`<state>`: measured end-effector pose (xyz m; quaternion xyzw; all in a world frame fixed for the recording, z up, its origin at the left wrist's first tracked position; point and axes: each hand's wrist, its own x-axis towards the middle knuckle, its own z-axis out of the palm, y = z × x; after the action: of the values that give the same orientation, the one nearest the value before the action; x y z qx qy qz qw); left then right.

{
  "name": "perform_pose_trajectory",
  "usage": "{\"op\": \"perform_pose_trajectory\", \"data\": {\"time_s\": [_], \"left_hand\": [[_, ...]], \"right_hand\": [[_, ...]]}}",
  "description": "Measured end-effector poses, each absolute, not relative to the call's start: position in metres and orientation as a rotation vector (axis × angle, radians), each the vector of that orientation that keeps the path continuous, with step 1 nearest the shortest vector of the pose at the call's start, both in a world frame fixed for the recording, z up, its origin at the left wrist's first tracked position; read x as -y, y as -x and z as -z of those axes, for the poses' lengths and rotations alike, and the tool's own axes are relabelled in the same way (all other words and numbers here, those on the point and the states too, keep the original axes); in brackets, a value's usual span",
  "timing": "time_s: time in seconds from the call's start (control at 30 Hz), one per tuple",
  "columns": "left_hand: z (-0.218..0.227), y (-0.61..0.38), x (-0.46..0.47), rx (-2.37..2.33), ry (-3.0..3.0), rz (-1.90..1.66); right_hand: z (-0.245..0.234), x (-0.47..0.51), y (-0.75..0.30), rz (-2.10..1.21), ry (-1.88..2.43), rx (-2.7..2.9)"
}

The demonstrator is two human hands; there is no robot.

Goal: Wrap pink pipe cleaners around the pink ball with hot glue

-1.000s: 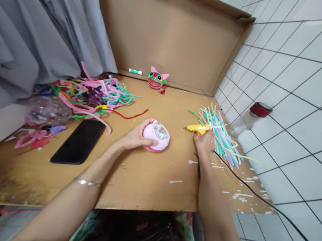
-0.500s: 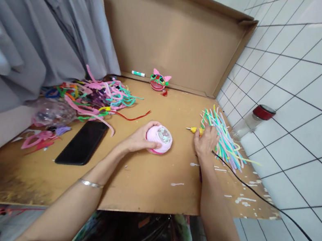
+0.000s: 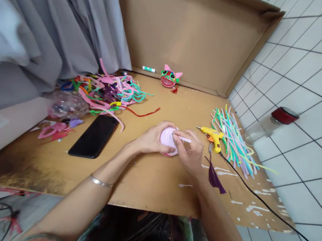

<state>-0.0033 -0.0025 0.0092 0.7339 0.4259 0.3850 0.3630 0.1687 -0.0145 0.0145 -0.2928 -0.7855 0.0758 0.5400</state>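
Note:
My left hand [image 3: 150,138] curls around the side of a ball wound with pale pink pipe cleaner [image 3: 167,138], a darker pink band showing at its lower edge. My right hand [image 3: 192,153] is at the ball's right side, pinching a pale pink pipe cleaner [image 3: 186,140] whose short end sticks out over the fingers. Whether this piece is joined to the ball is hidden by the fingers. Just right of that hand lies a yellow glue gun [image 3: 212,136], its nozzle pointing left. A purple tassel [image 3: 216,178] rests beside my right forearm.
Loose pipe cleaners [image 3: 233,141] lie at right near a red-lidded jar [image 3: 268,125]; the gun's black cord [image 3: 260,191] trails rightward. At left are a tangled pile of pipe cleaners [image 3: 117,88] and a black phone [image 3: 93,136]. A cat-faced ornament [image 3: 169,77] and glue stick [image 3: 149,69] stand behind.
My right hand has left the glue gun and moved left to the ball, now pinching the pipe cleaner. The ball has turned in my left hand. The whole view has shifted slightly.

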Motion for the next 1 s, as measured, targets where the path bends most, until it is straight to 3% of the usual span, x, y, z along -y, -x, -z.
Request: {"op": "perform_pose_trajectory", "data": {"time_s": [0.6, 1.0], "left_hand": [[-0.005, 0.008, -0.003, -1.013, -1.816, -1.006], [-0.005, 0.009, -0.003, -0.98, -1.78, -0.995]], "right_hand": [[-0.023, 0.001, -0.179, -0.771, 0.892, 1.639], [-0.021, 0.001, -0.179, -0.832, 0.95, 1.73]]}}
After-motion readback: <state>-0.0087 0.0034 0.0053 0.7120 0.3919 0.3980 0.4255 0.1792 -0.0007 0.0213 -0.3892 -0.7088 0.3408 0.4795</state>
